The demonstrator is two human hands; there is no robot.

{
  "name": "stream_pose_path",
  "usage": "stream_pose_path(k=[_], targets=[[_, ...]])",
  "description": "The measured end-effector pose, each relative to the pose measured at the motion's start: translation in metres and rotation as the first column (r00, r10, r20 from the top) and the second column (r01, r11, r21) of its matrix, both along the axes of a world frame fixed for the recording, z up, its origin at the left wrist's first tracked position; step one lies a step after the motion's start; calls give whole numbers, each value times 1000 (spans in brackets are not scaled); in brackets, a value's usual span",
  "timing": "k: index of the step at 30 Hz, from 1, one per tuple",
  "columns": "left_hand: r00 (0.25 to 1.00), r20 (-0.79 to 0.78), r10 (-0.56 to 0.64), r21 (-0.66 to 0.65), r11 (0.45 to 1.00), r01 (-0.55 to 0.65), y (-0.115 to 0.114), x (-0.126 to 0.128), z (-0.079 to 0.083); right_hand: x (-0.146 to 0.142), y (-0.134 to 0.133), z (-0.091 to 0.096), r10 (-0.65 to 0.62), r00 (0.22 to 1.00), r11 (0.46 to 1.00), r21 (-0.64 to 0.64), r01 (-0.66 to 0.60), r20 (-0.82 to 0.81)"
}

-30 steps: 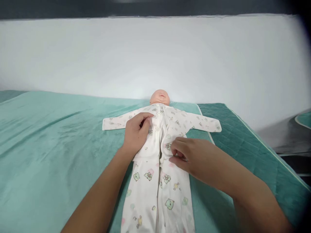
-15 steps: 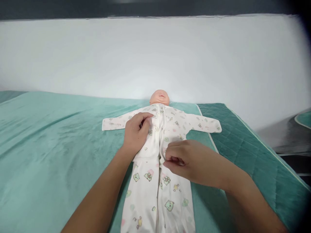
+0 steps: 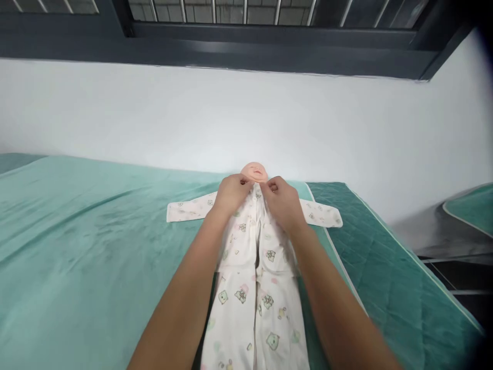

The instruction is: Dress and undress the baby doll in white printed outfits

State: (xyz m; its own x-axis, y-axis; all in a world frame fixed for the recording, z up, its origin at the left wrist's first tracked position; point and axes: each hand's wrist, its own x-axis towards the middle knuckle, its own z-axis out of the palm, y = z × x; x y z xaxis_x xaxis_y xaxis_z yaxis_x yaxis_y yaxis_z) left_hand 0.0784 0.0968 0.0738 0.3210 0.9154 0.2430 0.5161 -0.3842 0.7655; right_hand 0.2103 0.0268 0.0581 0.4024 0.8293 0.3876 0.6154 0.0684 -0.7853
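Note:
A baby doll (image 3: 254, 170) lies on its back, its head toward the wall. It wears a white printed baby outfit (image 3: 242, 246) with the sleeves spread out to both sides and a front opening running down the middle. At the neck, my left hand (image 3: 233, 192) pinches the left side of the collar. Opposite it, my right hand (image 3: 283, 200) has its fingers closed on the collar's right side. Both hands sit just below the doll's chin and cover the shoulders. The lower legs of the outfit run out of view at the bottom.
A light green sheet (image 3: 96, 267) covers the bed, with a darker quilted mat (image 3: 385, 277) along the right. Behind the doll's head rises a white wall (image 3: 173, 118), under a dark window frame (image 3: 269, 51) with bars. Another green padded edge (image 3: 472, 208) shows at far right.
Both hands have moved up to the collar, the left from the chest and the right from the waist, and now pinch it. The camera view has tilted upward, showing the window.

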Motion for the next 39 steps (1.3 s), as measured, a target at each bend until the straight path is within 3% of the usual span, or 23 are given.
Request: stream_pose_path(k=[3,6,12,16,20,23,29,32,39], targets=[[1000,-11,24,16,1000,-24,8,4,-10,-6,14,-7,-44,995,997,-55,49,92],[997,76,9,9,1000,-10,9,3,-17,-2,14,-9,-22,998,992,-119,30,65],[964,267,-6,-31,999,15,3,7,-12,19,9,3,12,996,965,-264,10,85],[954,301,-7,-52,998,23,3,11,-15,21,9,3,43,996,977,-211,-25,81],[956,291,-21,-51,998,37,4,10,-19,18,14,-1,91,981,987,-117,-112,-171],[957,287,-35,-51,997,52,4,9,-19,16,19,-7,153,950,988,13,-155,-272],[955,289,-61,-41,996,76,4,8,-20,20,27,-24,281,815,958,102,-267,-506],[954,294,-63,-45,996,80,3,8,-21,22,28,-28,301,799,951,100,-293,-521],[957,286,-47,-56,996,65,4,8,-21,22,24,-23,295,853,953,65,-296,-431]])
